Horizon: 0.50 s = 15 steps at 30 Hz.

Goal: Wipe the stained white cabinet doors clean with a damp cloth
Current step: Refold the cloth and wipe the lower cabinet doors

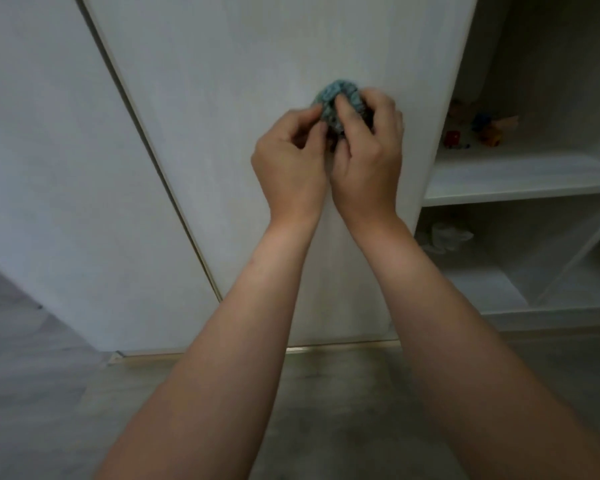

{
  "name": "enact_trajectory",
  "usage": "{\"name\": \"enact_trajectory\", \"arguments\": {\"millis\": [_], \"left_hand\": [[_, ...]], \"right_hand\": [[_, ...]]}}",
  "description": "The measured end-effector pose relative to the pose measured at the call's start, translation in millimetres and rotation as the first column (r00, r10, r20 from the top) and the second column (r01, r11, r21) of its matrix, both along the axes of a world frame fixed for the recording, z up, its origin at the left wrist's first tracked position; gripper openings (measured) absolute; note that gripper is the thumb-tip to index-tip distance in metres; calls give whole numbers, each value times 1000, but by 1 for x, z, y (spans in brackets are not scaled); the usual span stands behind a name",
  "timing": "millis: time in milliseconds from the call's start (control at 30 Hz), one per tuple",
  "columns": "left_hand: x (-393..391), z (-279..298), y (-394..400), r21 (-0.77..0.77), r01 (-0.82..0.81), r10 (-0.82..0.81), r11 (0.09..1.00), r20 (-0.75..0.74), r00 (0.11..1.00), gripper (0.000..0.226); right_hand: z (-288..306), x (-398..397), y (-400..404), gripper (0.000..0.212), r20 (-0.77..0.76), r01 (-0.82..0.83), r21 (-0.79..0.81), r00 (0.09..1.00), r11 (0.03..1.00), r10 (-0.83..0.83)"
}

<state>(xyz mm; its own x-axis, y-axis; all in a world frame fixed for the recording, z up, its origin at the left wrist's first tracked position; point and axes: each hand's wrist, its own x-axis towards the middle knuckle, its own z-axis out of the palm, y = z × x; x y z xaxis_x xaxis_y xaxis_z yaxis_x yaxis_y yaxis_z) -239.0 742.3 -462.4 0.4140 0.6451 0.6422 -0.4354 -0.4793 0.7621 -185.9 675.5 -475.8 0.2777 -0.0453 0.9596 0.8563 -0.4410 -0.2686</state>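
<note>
Two cabinet doors (pixel 243 57), one bunched blue cloth (pixel 336 95). Left hand (pixel 291 161) and right hand (pixel 368 157) pinch it together, cloth bulging just above their curled fingers (pixel 343 116).

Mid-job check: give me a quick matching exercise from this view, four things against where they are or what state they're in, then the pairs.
Things:
1. cloth
2. small toys
3. crumpled white item
4. cabinet door

Places or states:
A. on the lower open shelf
B. bunched between both hands
C. closed, behind the hands
D. on the upper open shelf

Pairs: 1-B, 2-D, 3-A, 4-C. The left hand and right hand both pinch the cloth.
</note>
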Motion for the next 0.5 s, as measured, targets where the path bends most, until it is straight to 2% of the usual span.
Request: {"name": "enact_trajectory", "arguments": {"millis": [100, 167, 233, 300, 367, 433, 500], "left_hand": [[-13, -55, 16, -74, -65, 58, 995, -100, 993, 12], [-27, -94, 25, -129, -78, 50, 989, -204, 978, 13], [-43, -113, 34, -153, -70, 30, 986, -247, 969, 17], [-49, -96, 38, -51, -81, 69, 995, -207, 976, 21], [-45, -53, 39, 68, -110, 118, 992, -113, 987, 24], [-37, -7, 47, 110, -111, 116, 988, -36, 993, 24], [-36, 13, 63, 114, -122, 125, 986, -21, 992, 23]], "right_hand": [[-53, -11, 16, 18, -20, -73, -22, 997, 997, 73], [-94, -23, 21, 16, -78, -113, -124, 992, 986, 104], [-106, -32, 21, 18, -85, -153, -242, 987, 958, 136], [-79, -35, 27, 22, -47, -169, -223, 986, 960, 162], [-35, -38, 42, 27, -18, -125, -72, 992, 990, 124], [1, -38, 54, 31, -60, -81, 23, 995, 996, 82], [14, -38, 64, 32, -100, -125, 18, 987, 992, 126]]}}
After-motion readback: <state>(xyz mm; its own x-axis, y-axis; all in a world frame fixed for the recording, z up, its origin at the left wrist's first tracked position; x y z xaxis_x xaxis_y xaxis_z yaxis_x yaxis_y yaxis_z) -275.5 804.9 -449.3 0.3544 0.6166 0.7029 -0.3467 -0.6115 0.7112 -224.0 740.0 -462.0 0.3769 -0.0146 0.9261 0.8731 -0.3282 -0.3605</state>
